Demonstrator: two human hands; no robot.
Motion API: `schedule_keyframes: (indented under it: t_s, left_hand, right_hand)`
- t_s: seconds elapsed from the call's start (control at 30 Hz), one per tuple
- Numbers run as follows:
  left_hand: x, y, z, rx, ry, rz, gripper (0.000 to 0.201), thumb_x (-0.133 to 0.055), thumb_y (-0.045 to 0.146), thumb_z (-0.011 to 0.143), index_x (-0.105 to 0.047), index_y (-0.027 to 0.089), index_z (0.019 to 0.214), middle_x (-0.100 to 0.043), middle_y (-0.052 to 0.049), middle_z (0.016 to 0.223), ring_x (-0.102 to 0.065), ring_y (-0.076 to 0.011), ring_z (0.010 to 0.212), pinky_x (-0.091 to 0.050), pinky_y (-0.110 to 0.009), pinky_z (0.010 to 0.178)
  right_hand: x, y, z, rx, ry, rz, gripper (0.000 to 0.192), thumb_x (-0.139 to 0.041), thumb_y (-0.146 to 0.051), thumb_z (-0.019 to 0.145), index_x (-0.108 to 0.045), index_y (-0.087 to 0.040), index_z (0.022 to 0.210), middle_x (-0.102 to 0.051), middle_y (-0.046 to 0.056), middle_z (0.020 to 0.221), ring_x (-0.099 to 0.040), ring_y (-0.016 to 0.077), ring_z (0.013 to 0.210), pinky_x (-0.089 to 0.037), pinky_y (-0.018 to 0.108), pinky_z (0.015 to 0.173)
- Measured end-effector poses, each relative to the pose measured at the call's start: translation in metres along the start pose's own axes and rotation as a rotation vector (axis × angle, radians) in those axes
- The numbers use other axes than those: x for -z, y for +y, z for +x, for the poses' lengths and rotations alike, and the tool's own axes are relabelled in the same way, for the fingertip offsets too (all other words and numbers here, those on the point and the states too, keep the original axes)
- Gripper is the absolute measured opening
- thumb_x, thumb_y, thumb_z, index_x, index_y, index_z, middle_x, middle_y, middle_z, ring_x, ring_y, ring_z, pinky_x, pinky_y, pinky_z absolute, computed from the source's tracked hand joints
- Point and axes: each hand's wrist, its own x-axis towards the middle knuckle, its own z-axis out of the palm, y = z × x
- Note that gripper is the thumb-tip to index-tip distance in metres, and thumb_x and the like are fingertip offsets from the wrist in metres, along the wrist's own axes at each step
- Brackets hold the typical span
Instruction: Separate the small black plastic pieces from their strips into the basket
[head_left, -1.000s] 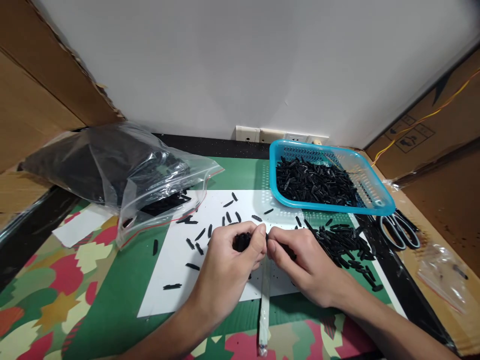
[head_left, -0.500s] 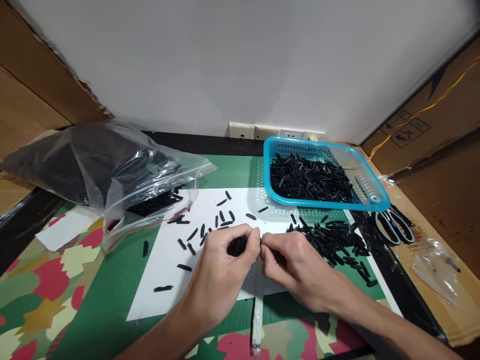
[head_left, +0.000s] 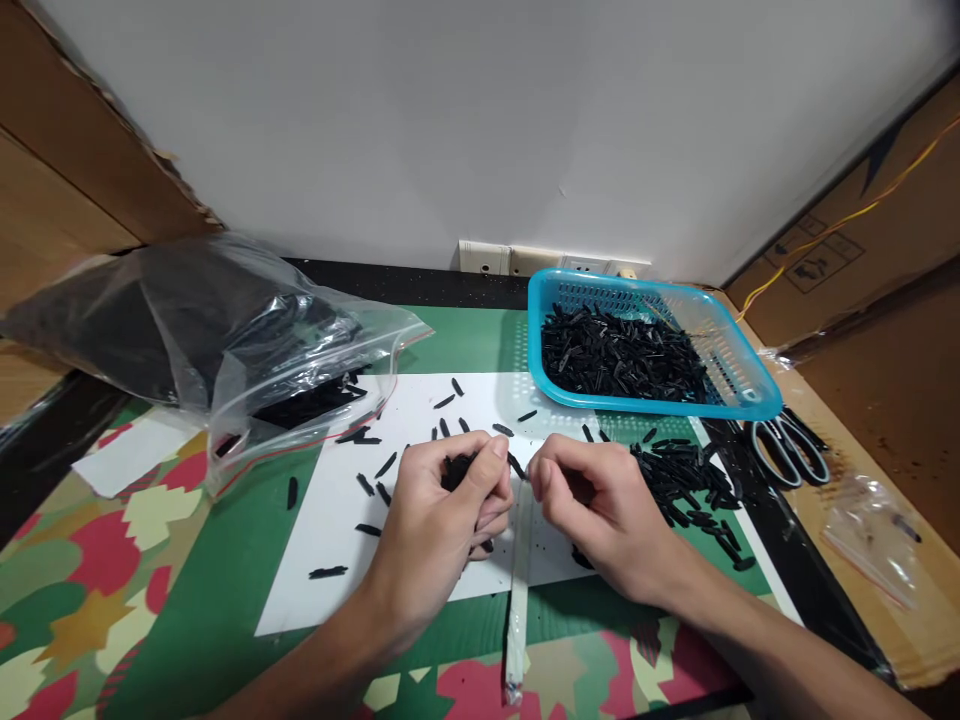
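My left hand (head_left: 442, 510) is closed around several short black strips, which show in the hollow between thumb and forefinger. One small black strip (head_left: 516, 465) bridges the gap between my two hands. Its lower end meets the pinched fingertips of my right hand (head_left: 592, 505), whose other fingers are curled in. Below the hands, a narrow whitish wrapped stick (head_left: 516, 630) lies lengthwise on the white sheet (head_left: 300, 600) and green mat. A pile of black strips (head_left: 686, 480) lies beside my right hand, partly hidden by it. Loose strips are scattered left of my left hand.
A blue basket (head_left: 652, 408) of black strips stands at the back right. At left lies a clear zip bag (head_left: 187, 320) filled with black material. Scissors (head_left: 787, 450) and a small plastic bag (head_left: 874, 540) lie at right. Cardboard (head_left: 862, 240) and the wall (head_left: 375, 130) border the table.
My hands have drawn slightly apart, uncovering the black strip between them. My left hand has turned a little, showing more of its curled fingers; my right has shifted slightly right.
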Motion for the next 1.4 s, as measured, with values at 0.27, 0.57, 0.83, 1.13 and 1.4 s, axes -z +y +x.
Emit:
schedule_keyframes:
  t_s: [0.27,0.57,0.83,1.13,1.4]
  left_hand:
    - [-0.0012,0.0022,-0.0011,-0.024,-0.012,-0.042,0.05,-0.069,0.052,0.097,-0.052,0.017,0.065,-0.031,0.009,0.051,-0.026,-0.0035,0.043,-0.019,-0.011,0.038]
    - [-0.0034,0.0014,-0.0036,-0.099,0.001,0.09,0.047,-0.064,0.049,0.1,-0.051,0.018,0.066,-0.031,0.009,0.052,-0.026,-0.0042,0.043,-0.02,-0.015,0.038]
    - [-0.0013,0.001,-0.0026,-0.207,0.101,0.391,0.044,-0.057,0.04,0.102,-0.05,0.019,0.063,-0.035,0.007,0.052,-0.029,-0.0058,0.044,-0.022,-0.018,0.037]
    - [-0.0045,0.0049,-0.0061,-0.175,0.087,0.387,0.044,-0.058,0.04,0.1,-0.051,0.019,0.062,-0.036,0.007,0.052,-0.029,-0.0062,0.044,-0.025,-0.017,0.038]
    - [-0.0035,0.0035,-0.0032,-0.037,-0.026,0.016,0.048,-0.068,0.048,0.097,-0.052,0.018,0.064,-0.035,0.009,0.051,-0.028,-0.0039,0.043,-0.02,-0.014,0.038]
  right_hand:
    - [0.0037,-0.0007,-0.0005,0.048,-0.02,-0.033,0.013,-0.055,-0.022,0.102,-0.063,-0.019,0.092,-0.057,-0.004,0.075,-0.047,0.0106,0.064,-0.038,0.023,0.062]
    - [0.0029,0.0004,-0.001,0.122,-0.067,-0.122,0.017,-0.053,-0.019,0.104,-0.064,-0.018,0.092,-0.063,0.0,0.078,-0.054,0.0123,0.068,-0.04,0.025,0.067]
    - [0.0021,0.009,0.0025,0.215,-0.112,-0.232,0.017,-0.049,-0.015,0.106,-0.064,-0.016,0.097,-0.064,0.003,0.085,-0.055,0.0141,0.075,-0.042,0.026,0.072]
    - [-0.0039,0.0076,-0.0019,0.202,-0.051,-0.202,0.018,-0.052,-0.011,0.101,-0.064,-0.017,0.089,-0.051,-0.002,0.074,-0.044,0.0127,0.065,-0.036,0.026,0.065]
    - [-0.0005,0.0011,0.0001,0.125,-0.042,-0.07,0.021,-0.053,-0.015,0.102,-0.067,-0.017,0.087,-0.061,0.0,0.075,-0.051,0.0125,0.066,-0.038,0.026,0.065]
